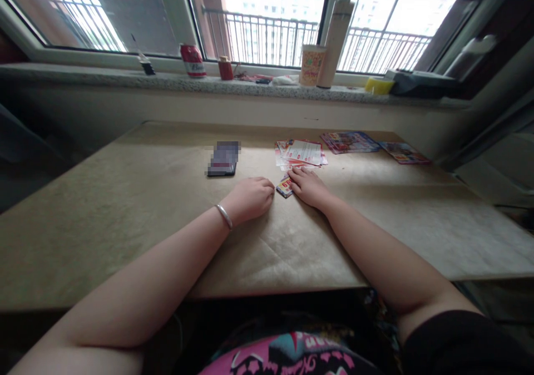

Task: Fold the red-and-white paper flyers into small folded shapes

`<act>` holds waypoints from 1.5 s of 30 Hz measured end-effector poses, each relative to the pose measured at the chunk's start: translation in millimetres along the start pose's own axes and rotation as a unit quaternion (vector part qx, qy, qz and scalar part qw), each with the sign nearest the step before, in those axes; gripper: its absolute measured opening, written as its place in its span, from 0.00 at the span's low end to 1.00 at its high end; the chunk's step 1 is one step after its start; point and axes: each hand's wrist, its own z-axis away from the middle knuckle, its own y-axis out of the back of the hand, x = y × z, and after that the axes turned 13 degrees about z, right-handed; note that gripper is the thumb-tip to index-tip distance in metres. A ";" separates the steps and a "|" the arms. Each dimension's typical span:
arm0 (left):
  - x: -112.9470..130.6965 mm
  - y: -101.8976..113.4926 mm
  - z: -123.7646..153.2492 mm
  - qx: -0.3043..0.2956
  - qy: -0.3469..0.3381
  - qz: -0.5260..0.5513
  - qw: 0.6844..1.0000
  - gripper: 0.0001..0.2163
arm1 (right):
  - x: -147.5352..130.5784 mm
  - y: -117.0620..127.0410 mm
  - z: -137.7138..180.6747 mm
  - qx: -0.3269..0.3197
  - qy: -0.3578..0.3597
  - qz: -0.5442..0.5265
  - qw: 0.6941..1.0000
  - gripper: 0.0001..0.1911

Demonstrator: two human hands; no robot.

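Observation:
My left hand [249, 198] rests on the brown paper-covered table [125, 208], fingers curled under in a loose fist, a silver bangle on the wrist. My right hand [307, 186] lies flat just to its right, fingers stretched over a small folded colourful paper [284, 187], pressing it on the table. Beyond my right hand lies a pile of red-and-white leaflets [301, 153]. A dark phone [223, 159] sits a little ahead of my left hand.
More colourful leaflets [349, 141] and another one [404, 152] lie at the far right of the table. On the windowsill stand a red can [192, 60], a small red cup [226, 68], a patterned paper cup [312, 64], a tall flask [335, 42] and a yellow object [379, 85].

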 end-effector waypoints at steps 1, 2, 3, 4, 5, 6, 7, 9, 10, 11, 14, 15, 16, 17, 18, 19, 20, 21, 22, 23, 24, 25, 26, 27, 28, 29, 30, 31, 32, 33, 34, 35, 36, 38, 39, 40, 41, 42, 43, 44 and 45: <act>-1.2 -0.8 -0.3 0.017 -0.002 0.000 1.000 0.14 | -0.1 0.1 0.4 0.004 0.000 0.000 1.000 0.26; -2.4 -1.9 -0.5 0.033 -0.010 0.003 0.999 0.14 | -0.2 0.2 0.8 0.009 -0.001 0.000 1.000 0.26; -3.5 -3.3 -0.5 0.042 -0.030 0.011 0.999 0.15 | -0.3 0.2 1.3 0.013 -0.001 -0.001 1.000 0.26; -4.2 -5.0 -0.4 0.043 -0.058 0.022 0.997 0.16 | -0.3 0.2 1.7 0.016 -0.001 -0.002 1.000 0.26; -4.7 -6.7 -0.2 0.032 -0.092 0.033 0.995 0.17 | -0.2 0.1 1.9 0.017 -0.001 -0.004 1.000 0.26; -4.9 -8.5 0.1 0.012 -0.115 0.041 0.993 0.18 | -0.1 -0.2 2.0 0.017 -0.002 -0.005 1.000 0.26; -5.0 -10.0 0.4 0.001 -0.113 0.046 0.992 0.19 | 0.1 -0.6 1.9 0.017 -0.002 -0.006 1.000 0.26; -5.1 -12.0 0.6 -0.015 -0.097 0.054 0.994 0.19 | 0.4 -1.4 1.2 0.012 -0.005 -0.007 1.000 0.26; -5.4 -12.2 0.5 -0.016 -0.087 0.058 0.994 0.18 | 0.6 -1.8 0.7 0.010 -0.006 -0.007 1.000 0.26; -5.9 -12.0 0.2 -0.017 -0.080 0.061 0.995 0.18 | 0.7 -2.0 0.2 0.008 -0.006 -0.008 1.000 0.26; -7.9 -9.5 -0.8 -0.028 -0.073 0.066 0.995 0.17 | 0.7 -1.5 -0.3 0.013 -0.004 -0.010 1.000 0.25; -8.7 -8.5 -0.8 -0.030 -0.069 0.067 0.995 0.17 | 0.6 -1.0 0.1 0.018 -0.003 -0.012 1.000 0.24; -9.4 -7.5 -0.7 -0.033 -0.065 0.069 0.995 0.17 | 0.5 -0.3 0.8 0.026 -0.003 -0.017 1.000 0.24; -10.2 -6.6 -0.3 -0.034 -0.062 0.072 0.995 0.17 | 0.3 0.6 1.8 0.035 -0.006 -0.025 0.999 0.23; -11.1 -5.8 0.2 -0.036 -0.060 0.077 0.995 0.17 | -0.1 1.6 3.1 0.046 -0.010 -0.035 0.998 0.21; -12.2 -5.1 0.7 -0.039 -0.061 0.085 0.994 0.17 | -0.6 2.8 4.7 0.057 -0.014 -0.043 0.997 0.20; -13.4 -4.6 1.2 -0.040 -0.062 0.092 0.993 0.17 | -1.4 4.1 6.4 0.067 -0.016 -0.051 0.996 0.18; -14.7 -4.2 1.6 -0.038 -0.062 0.099 0.992 0.17 | -2.4 5.4 8.2 0.077 -0.014 -0.055 0.995 0.16; -16.0 -4.0 1.7 -0.033 -0.058 0.102 0.993 0.17 | -3.7 6.7 10.1 0.085 -0.008 -0.058 0.995 0.16; -17.2 -4.0 1.7 -0.025 -0.053 0.102 0.993 0.16 | -5.2 8.0 11.9 0.091 0.003 -0.060 0.994 0.16; -18.0 -4.2 1.6 -0.014 -0.048 0.100 0.994 0.16 | -6.8 9.0 13.6 0.096 0.018 -0.064 0.993 0.16; -18.5 -4.5 1.5 -0.004 -0.047 0.099 0.994 0.15 | -8.5 9.8 15.2 0.100 0.035 -0.071 0.992 0.17; -18.6 -4.8 1.3 0.005 -0.049 0.100 0.994 0.14 | -10.0 10.3 16.5 0.101 0.055 -0.079 0.990 0.18; -18.4 -5.2 1.3 0.009 -0.054 0.104 0.993 0.13 | -11.3 10.4 17.7 0.103 0.075 -0.086 0.988 0.19; -18.1 -5.4 1.4 0.011 -0.058 0.111 0.992 0.12 | -12.3 10.1 18.5 0.104 0.093 -0.092 0.986 0.20; -17.7 -5.5 1.6 0.009 -0.061 0.116 0.991 0.11 | -12.9 9.6 19.0 0.103 0.110 -0.096 0.984 0.21; -17.4 -5.4 2.0 0.006 -0.061 0.120 0.991 0.11 | -13.1 8.8 19.2 0.103 0.123 -0.098 0.982 0.22; -17.3 -5.2 2.4 0.002 -0.059 0.121 0.991 0.12 | -13.0 8.0 19.1 0.103 0.132 -0.098 0.981 0.22; -17.5 -4.9 2.9 -0.002 -0.056 0.120 0.991 0.13 | -12.6 7.3 18.9 0.104 0.134 -0.098 0.981 0.22; -18.0 -4.8 3.3 -0.005 -0.051 0.120 0.991 0.15 | -12.1 7.0 18.5 0.106 0.131 -0.099 0.981 0.23; -18.7 -4.8 3.6 -0.004 -0.043 0.119 0.992 0.16 | -11.6 7.1 18.2 0.111 0.122 -0.101 0.981 0.22; -19.4 -5.0 3.7 0.002 -0.032 0.117 0.993 0.16 | -11.0 7.7 17.9 0.118 0.112 -0.104 0.981 0.21; -20.2 -5.5 3.6 0.011 -0.020 0.112 0.993 0.15 | -10.5 8.8 17.9 0.126 0.103 -0.109 0.981 0.19; -21.4 -7.2 2.6 0.030 0.001 0.097 0.995 0.12 | -10.1 12.0 18.5 0.134 0.106 -0.115 0.979 0.15; -21.8 -8.2 1.9 0.038 0.007 0.090 0.995 0.11 | -10.2 13.8 19.1 0.134 0.116 -0.114 0.978 0.14; -22.3 -9.3 1.0 0.042 0.009 0.085 0.995 0.11 | -10.5 15.4 19.7 0.131 0.128 -0.110 0.977 0.13; -22.7 -10.4 0.1 0.046 0.008 0.084 0.995 0.10 | -10.8 16.8 20.4 0.126 0.138 -0.106 0.977 0.12; -23.2 -11.4 -0.7 0.050 0.007 0.085 0.995 0.10 | -11.3 17.7 20.9 0.123 0.144 -0.101 0.977 0.12; -23.6 -12.3 -1.4 0.054 0.007 0.088 0.995 0.09 | -11.7 18.2 21.3 0.121 0.145 -0.098 0.977 0.12; -24.0 -13.0 -2.0 0.059 0.008 0.091 0.994 0.09 | -12.1 18.4 21.4 0.120 0.143 -0.095 0.978 0.11; -24.3 -13.4 -2.5 0.064 0.011 0.096 0.993 0.09 | -12.5 18.3 21.4 0.119 0.139 -0.093 0.979 0.11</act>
